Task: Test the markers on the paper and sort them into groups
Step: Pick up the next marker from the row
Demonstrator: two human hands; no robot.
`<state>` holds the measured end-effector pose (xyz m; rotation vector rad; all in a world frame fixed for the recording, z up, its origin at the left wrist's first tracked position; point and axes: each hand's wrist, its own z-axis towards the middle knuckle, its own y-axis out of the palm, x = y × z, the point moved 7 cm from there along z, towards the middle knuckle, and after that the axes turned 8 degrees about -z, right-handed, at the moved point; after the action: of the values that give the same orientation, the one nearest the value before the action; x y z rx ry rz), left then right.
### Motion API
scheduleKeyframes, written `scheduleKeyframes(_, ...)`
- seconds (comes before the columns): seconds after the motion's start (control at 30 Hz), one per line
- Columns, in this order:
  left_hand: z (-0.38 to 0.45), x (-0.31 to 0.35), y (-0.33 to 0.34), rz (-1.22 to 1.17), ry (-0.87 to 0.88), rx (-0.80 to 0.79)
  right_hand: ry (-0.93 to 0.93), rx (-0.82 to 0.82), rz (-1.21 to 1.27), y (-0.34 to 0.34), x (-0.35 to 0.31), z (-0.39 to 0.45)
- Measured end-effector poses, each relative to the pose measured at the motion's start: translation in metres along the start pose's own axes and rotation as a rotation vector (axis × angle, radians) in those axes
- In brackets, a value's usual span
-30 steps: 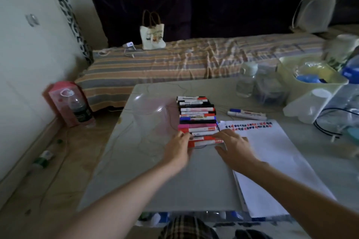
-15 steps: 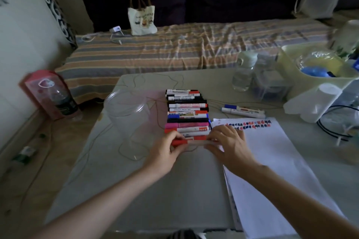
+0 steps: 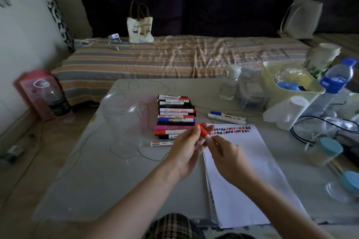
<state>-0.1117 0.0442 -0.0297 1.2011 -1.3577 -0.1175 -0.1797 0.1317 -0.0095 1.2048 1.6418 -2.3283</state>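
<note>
1. A clear plastic jar [image 3: 124,116] stands on the left part of the table [image 3: 97,190].
2. Just right of it, a stack of markers [image 3: 175,116] lies in a column, caps red, black, blue and pink; one loose marker [image 3: 162,143] lies at the near end of the column.
3. The left hand [image 3: 187,148] is raised above the table, just in front of the stack, palm turned up, its fingers curled around the red cap [image 3: 203,131] of a red marker [image 3: 206,136].
4. The right hand [image 3: 226,153] meets it from the right and pinches the marker's white barrel below the cap; the marker is tilted, cap end up and away.
5. Under the right hand lies the paper [image 3: 252,170], with a row of red and dark test marks [image 3: 232,130] along its far edge.
6. Beyond the paper, two blue-capped markers [image 3: 226,117] lie apart from the stack.
</note>
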Motion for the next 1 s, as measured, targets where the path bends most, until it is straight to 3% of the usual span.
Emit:
scheduleKeyframes(0.13, 0.006, -0.014, -0.002, 0.018, 0.029, 0.21, 0.058, 0.08, 0.037, -0.003, 0.005, -0.005)
scheduleKeyframes(0.27, 0.025, 0.012, -0.026, -0.01, 0.102, 0.481, -0.008, 0.213, -0.233, -0.019, 0.014, -0.025)
scheduleKeyframes(0.33, 0.028, 0.023, -0.022, 0.187, 0.18, 0.383, 0.082, 0.176, -0.182, -0.027, 0.034, -0.024)
scheduleKeyframes(0.43, 0.028, -0.002, -0.006, 0.731, 0.242, 0.159, 0.238, 0.002, -0.128, -0.021, 0.065, -0.003)
scheduleKeyframes(0.53, 0.039, -0.014, -0.007, 1.172, 0.41, -0.001, 0.146, 0.014, -0.054, -0.02, 0.068, 0.015)
scheduleKeyframes(0.67, 0.043, -0.022, -0.012, 1.797, 0.811, -0.228, 0.037, 0.102, 0.073, -0.023, 0.07, 0.032)
scheduleKeyframes(0.7, 0.045, -0.025, -0.016, 1.856, 0.848, -0.263, 0.048, 0.123, 0.169, -0.025, 0.072, 0.036)
scheduleKeyframes(0.83, 0.055, -0.024, -0.035, 1.863, 0.791, -0.234, 0.324, 0.103, 0.992, -0.016, 0.085, 0.043)
scheduleKeyframes(0.9, 0.054, -0.027, -0.036, 1.884, 0.834, -0.255, 0.395, 0.113, 0.925, -0.012, 0.09, 0.046)
scheduleKeyframes(1.0, 0.057, -0.023, -0.038, 1.839, 0.809, -0.247, 0.362, 0.162, 0.738, -0.004, 0.09, 0.054)
